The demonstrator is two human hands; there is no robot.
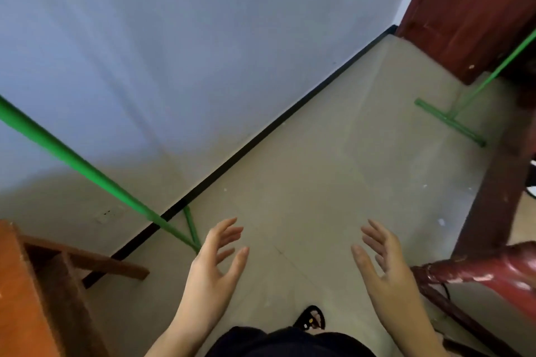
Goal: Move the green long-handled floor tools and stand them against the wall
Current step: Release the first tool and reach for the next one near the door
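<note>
One green long-handled floor tool [72,164] leans against the pale wall [174,38] at the left, its head resting on the floor by the black skirting, partly hidden behind my left hand [216,261]. A second green floor tool [448,119] stands at the far right, its flat T-shaped head on the floor and its handle rising past the dark red door [475,9]. Both of my hands hang over the floor with fingers spread and nothing in them. My right hand [383,262] is well short of the second tool.
An orange-brown wooden table or stool [43,284] fills the lower left. A dark red wooden chair frame [493,266] juts in at the lower right. A black skirting [261,130] runs along the wall's foot. My sandalled foot [311,319] shows at the bottom.
</note>
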